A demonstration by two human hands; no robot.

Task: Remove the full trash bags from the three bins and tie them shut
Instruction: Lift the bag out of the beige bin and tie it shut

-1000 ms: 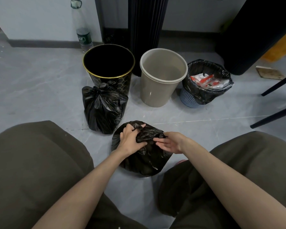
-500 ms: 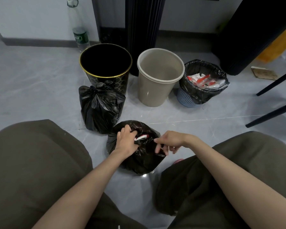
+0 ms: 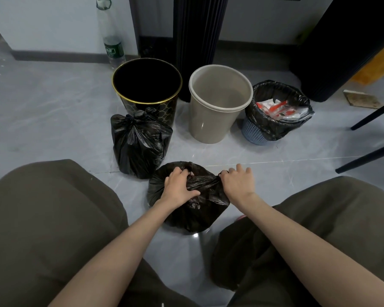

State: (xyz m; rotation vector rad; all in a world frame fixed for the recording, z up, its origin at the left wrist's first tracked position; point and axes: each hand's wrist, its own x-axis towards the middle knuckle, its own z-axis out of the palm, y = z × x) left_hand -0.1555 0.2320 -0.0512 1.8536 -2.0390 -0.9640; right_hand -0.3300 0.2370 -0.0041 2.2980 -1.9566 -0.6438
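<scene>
Two hands on bag (image 3: 193, 213) | left hand (image 3: 179, 188) grips one gathered end, right hand (image 3: 238, 185) pinches the other, spare fingers loose | pull both ends evenly; cinch your knot low.

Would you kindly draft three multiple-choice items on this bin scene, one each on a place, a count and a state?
1. Where does the tied bag stand?
A) on the floor in front of the black bin
B) on a shelf
C) on a table

2. How many bins hold a bag?
A) one
B) two
C) three

3. The bag at the knees is:
A) gripped by the left hand and right hand
B) untouched
C) inside a bin

Answers:
1 A, it sits on the floor against that bin's front.
2 A, only the blue bin is lined.
3 A, each hand holds one end of its gathered top.
</scene>
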